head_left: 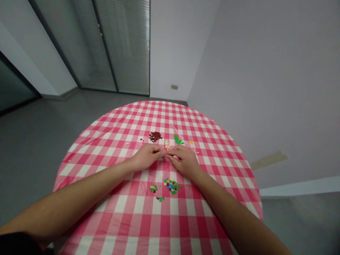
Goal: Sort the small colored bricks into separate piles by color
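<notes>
My left hand (148, 156) and my right hand (184, 160) meet over the middle of the round table, fingertips pinched close together. Whatever lies between them is too small to make out. Just beyond the fingers is a small group of cream pieces (167, 145). Behind my left hand sits a heap of dark brown pieces (155, 136), and behind my right hand a group of green pieces (178, 140). Nearer to me lies a mixed pile of small coloured pieces (172, 186), with smaller clusters (153, 188) to its left.
A red and white checked cloth (127, 212) covers the table. Tiny red pieces (141, 139) lie left of the brown heap, yellow ones (192, 142) at the right. A white wall (265, 88) stands to the right, glass panels (124, 46) at the back left.
</notes>
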`<move>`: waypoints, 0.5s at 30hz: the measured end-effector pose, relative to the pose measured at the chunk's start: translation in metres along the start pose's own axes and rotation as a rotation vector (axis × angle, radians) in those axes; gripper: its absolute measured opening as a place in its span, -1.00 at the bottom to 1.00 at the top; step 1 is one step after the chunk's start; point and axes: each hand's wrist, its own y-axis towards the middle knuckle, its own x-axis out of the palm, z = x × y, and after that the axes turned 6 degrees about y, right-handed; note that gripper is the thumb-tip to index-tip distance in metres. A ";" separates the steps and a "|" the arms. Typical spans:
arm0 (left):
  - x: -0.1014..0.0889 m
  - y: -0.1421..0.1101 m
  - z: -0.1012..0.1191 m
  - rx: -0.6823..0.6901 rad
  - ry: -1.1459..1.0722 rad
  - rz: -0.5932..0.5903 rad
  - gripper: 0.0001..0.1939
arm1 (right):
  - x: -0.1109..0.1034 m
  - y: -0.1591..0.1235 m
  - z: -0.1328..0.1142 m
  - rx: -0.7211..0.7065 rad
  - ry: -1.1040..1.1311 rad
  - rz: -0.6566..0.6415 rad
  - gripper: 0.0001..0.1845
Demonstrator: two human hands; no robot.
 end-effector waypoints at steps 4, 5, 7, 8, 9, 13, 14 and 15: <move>-0.004 -0.003 0.005 0.024 0.146 0.001 -0.67 | -0.006 0.001 0.007 0.133 -0.053 -0.155 -0.90; -0.006 -0.003 0.006 0.024 0.174 0.000 -0.67 | -0.007 0.001 0.009 0.188 -0.084 -0.204 -0.90; -0.011 -0.003 0.008 0.023 0.211 -0.034 -0.68 | -0.007 0.001 0.013 0.276 -0.149 -0.285 -0.88; -0.013 -0.003 0.008 0.023 0.223 -0.064 -0.69 | -0.006 0.001 0.014 0.305 -0.172 -0.305 -0.86; -0.014 -0.003 0.009 0.024 0.234 -0.096 -0.69 | -0.004 0.001 0.015 0.323 -0.183 -0.313 -0.85; -0.016 -0.005 0.012 0.066 0.291 -0.186 -0.74 | 0.006 0.002 0.013 0.384 -0.171 -0.273 -0.81; -0.016 -0.006 0.014 0.086 0.298 -0.200 -0.74 | 0.008 0.002 0.012 0.399 -0.165 -0.267 -0.81; -0.016 -0.006 0.015 0.106 0.300 -0.212 -0.75 | 0.009 0.002 0.012 0.410 -0.160 -0.264 -0.81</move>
